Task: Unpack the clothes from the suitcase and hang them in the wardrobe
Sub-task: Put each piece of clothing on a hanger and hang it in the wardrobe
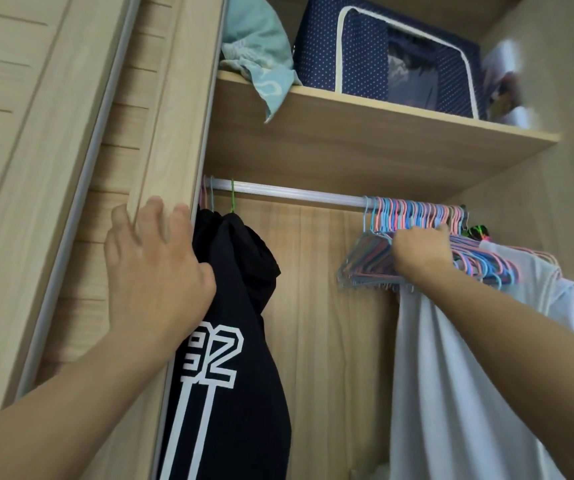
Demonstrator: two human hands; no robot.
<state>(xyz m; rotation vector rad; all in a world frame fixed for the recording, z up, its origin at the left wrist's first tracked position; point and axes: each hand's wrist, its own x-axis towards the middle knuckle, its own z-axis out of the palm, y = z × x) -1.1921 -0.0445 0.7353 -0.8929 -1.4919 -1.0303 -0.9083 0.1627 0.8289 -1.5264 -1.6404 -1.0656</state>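
A silver rail (296, 192) runs across the open wardrobe. At its left end hangs a black hooded top (237, 341) with white print. My left hand (154, 268) rests with spread fingers on the edge of the wooden sliding door (161, 133), just left of that top. At the rail's right end is a thick bunch of several pink and blue hangers (417, 216). My right hand (420, 251) reaches into this bunch, its fingers buried among the hangers. A white garment (451, 393) hangs below, draped under my right forearm. No suitcase is in view.
A wooden shelf (365, 133) sits above the rail, carrying a teal cloth (261, 53), a navy dotted storage box (382, 53) and white items (507, 81) at the right. Bare rail and back panel (330, 306) lie between the black top and the hangers.
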